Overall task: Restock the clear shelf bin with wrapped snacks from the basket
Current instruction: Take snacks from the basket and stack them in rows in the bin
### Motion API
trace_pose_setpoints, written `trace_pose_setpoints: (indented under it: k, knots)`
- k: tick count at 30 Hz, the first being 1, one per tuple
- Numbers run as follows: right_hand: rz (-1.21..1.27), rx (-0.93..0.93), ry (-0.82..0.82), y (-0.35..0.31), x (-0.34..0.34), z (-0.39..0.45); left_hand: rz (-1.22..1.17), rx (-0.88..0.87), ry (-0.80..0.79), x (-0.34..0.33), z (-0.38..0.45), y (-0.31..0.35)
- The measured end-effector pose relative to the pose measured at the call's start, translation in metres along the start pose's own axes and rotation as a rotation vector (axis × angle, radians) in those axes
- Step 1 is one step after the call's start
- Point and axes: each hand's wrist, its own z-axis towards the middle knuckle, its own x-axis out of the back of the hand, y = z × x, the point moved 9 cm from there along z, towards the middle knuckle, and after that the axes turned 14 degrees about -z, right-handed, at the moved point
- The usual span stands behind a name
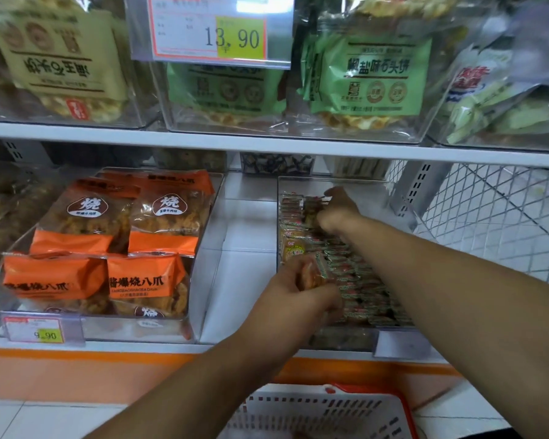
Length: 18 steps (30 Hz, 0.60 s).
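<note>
The clear shelf bin (358, 182) stands on the lower shelf at centre right, filled with rows of small wrapped snacks (366, 285) in orange, red and green wrappers. My left hand (298, 288) is at the bin's front left corner and grips a small bundle of wrapped snacks (314, 274). My right hand (336, 210) reaches deep into the bin's far end, fingers curled on the packets there. The white plastic basket (324, 413) with a red rim sits below, at the bottom edge of view, partly hidden by my left forearm.
A second clear bin (217, 198) at left holds orange snack bags, with a 9.90 price tag (35, 330) in front. The upper shelf (235, 142) carries bins of green and beige cracker bags and a 13.90 tag. White wire mesh (488, 223) stands at right.
</note>
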Motion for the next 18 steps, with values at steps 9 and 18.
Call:
trace_pose_setpoints:
  k: [9,18]
  knots:
    - [-0.415,0.287,0.116,-0.014,-0.010,-0.017,-0.103,0.001,0.057,0.007,-0.003,0.005]
    - [-0.607,0.302,0.059,-0.016,-0.016,-0.022,-0.318,0.043,-0.017,0.002,-0.011,0.008]
